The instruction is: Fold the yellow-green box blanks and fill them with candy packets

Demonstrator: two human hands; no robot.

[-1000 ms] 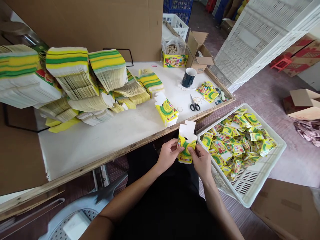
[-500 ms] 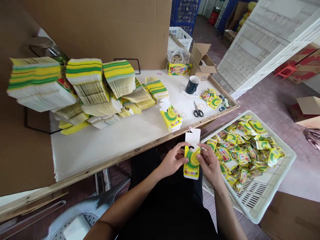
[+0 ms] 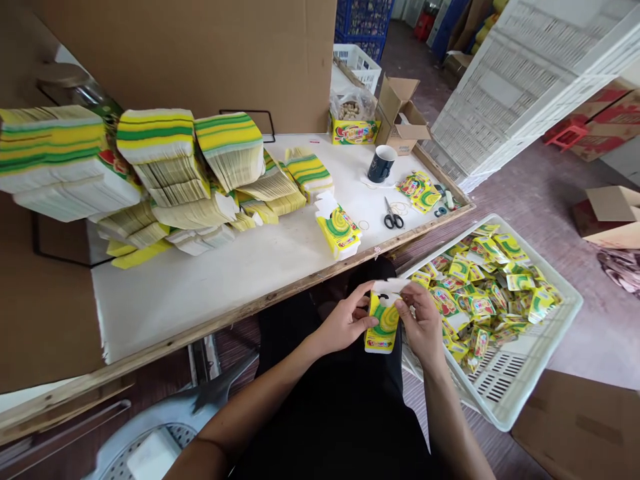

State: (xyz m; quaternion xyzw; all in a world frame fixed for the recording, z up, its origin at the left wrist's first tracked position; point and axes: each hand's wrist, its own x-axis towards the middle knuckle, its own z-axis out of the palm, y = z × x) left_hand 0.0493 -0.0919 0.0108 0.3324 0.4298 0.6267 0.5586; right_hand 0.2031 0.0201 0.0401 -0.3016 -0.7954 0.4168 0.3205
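Observation:
A small yellow and green printed carton [image 3: 384,321] is held upright over my lap between both hands. My left hand [image 3: 347,319] grips its left edge, thumb on the printed front. My right hand [image 3: 420,319] pinches the upper right side, with its fingers at the white top flap [image 3: 389,287], which is bent over. The fingertips behind the carton are hidden. Just beyond, at the table edge, lies a small stack of flat printed cartons [image 3: 339,230]. Bundles of flat cartons [image 3: 160,143] are piled on the left of the table.
To the right, a white plastic crate [image 3: 540,373] holds many small folded cartons. The white table [image 3: 200,293] has a wooden rim. On it are scissors [image 3: 393,217], a dark mug [image 3: 381,164] and an open cardboard box [image 3: 404,123]. Stacked white crates [image 3: 520,80] stand behind.
The carton's top flap, upright before, is now folded over toward its opening. My right fingers have moved up onto the flap, while my left hand keeps its hold. The view has shifted slightly.

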